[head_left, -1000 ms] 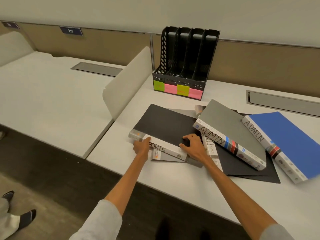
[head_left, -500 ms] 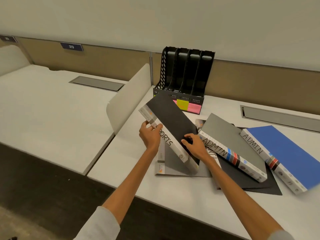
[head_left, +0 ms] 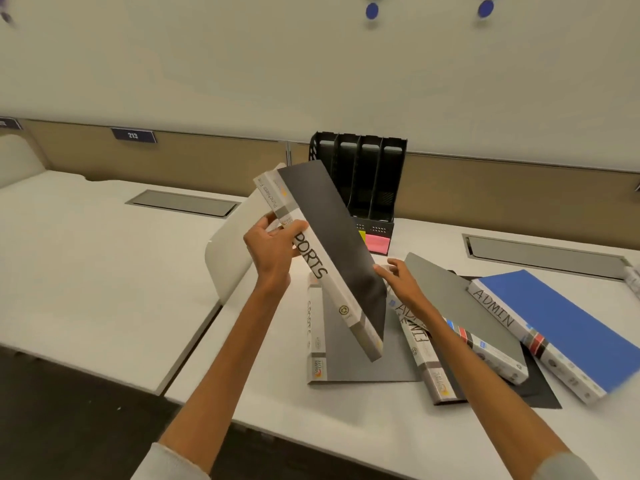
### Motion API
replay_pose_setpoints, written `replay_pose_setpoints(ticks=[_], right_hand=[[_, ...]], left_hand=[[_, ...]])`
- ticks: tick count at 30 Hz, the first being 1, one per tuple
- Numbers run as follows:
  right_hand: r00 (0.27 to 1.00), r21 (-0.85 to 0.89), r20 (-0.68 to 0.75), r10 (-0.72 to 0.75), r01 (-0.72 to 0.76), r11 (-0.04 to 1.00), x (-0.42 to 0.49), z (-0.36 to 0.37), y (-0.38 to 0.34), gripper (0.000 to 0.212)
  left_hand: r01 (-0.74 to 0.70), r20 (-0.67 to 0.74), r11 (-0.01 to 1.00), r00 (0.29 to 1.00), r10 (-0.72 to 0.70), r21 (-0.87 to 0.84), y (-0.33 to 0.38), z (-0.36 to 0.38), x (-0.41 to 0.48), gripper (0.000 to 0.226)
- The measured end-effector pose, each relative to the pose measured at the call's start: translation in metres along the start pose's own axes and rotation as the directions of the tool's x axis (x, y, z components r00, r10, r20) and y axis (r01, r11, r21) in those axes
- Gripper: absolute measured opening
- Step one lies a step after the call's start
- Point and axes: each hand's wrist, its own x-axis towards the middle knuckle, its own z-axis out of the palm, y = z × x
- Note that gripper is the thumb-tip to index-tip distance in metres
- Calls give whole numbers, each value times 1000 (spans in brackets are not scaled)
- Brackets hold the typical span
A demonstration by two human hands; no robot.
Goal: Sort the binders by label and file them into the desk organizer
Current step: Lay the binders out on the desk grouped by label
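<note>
Grey sleeves frame the near edge, and both bare arms reach out over the white tabletop (head_left: 363, 431). At about eleven o'clock the left hand (head_left: 273, 247) has its grip closed around the white spine of a thick black-covered binder lettered "…PORTS" (head_left: 332, 258); the binder is lifted off the tabletop and tilted, its lower corner hanging over a flat grey binder with a white spine (head_left: 360, 355). At one o'clock the right hand (head_left: 401, 282) is open, fingertips touching the black cover's right edge, steadying rather than clasping.

Beyond it, at two o'clock, lie a grey binder lettered "ADMIN" (head_left: 464, 306) and a blue binder also lettered "ADMIN" (head_left: 554, 327), overlapping a black sheet. Farthest, at twelve o'clock, stands the black four-slot desk organizer (head_left: 363, 174) with coloured sticky labels along its base; their wording seems too small to read.

To file well, I would square the binder upright with both hands, spine facing outward, match its label, then slide it in.
</note>
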Motion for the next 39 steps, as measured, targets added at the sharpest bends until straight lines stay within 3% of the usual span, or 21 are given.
replay_pose_setpoints(ticks=[3, 8, 10, 14, 18, 25, 27, 30, 35, 39], right_hand=[[999, 76, 37, -7, 4, 997, -3, 0, 5, 81], [994, 86, 107, -4, -5, 996, -4, 0, 11, 55], [996, 166, 88, -3, -12, 986, -7, -2, 13, 44], [998, 349, -22, 51, -40, 936, -14, -13, 19, 34], [992, 394, -97, 82, -38, 918, -22, -27, 25, 36], [950, 465, -251, 184, -48, 884, -58, -82, 37, 21], [925, 479, -306, 228, -57, 876, -68, -102, 51, 20], [852, 511, -422, 309, -58, 858, -83, -131, 72, 31], [701, 521, -595, 393, -36, 853, -102, -195, 101, 35], [592, 532, -658, 466, -73, 844, -111, -260, 130, 28]], left_hand=[[3, -40, 998, 999, -6, -70, 18, -4, 8, 35], [-56, -66, 995, 996, 51, -81, 36, 6, 12, 29], [-73, -40, 995, 997, 70, -75, 38, 17, 6, 27], [-85, 178, 993, 979, 99, -81, 25, 44, -12, 40], [-72, 426, 997, 903, 51, 32, -4, 75, -51, 65], [56, 661, 996, 745, -91, 74, -41, 115, -89, 47], [74, 681, 994, 724, -109, 81, -44, 133, -95, 47], [52, 678, 992, 726, -115, 112, -57, 166, -107, 70], [118, 624, 984, 762, -175, 132, -72, 224, -140, 50], [162, 703, 975, 677, -220, 149, -101, 276, -165, 51]])
